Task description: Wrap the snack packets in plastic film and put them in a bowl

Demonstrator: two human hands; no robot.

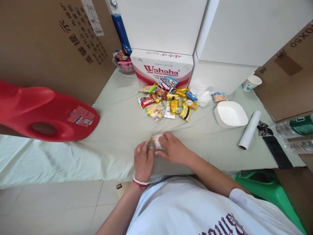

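Near the front edge of the cloth-covered table, a small clear plastic snack packet (158, 142) with pale contents lies between my two hands. My left hand (143, 161), with a ring and a beaded bracelet, is closed on the packet's left end. From the right, my right hand (174, 148) has its fingers bent over the packet and closed on it. The fingers partly cover the packet, so its print cannot be read. Beyond the hands lies a pile of wrapped snacks (174, 106) in yellow, red, blue and brown wrappers.
A red jug (56, 114) lies at the left. Behind the pile stands a Wahaha box (162, 67), with a snack bowl (127, 68) left of it. Rightward are a crumpled clear bag (201, 94), white bowl (231, 114), white roll (249, 130), phone (277, 151), keys and bottles.
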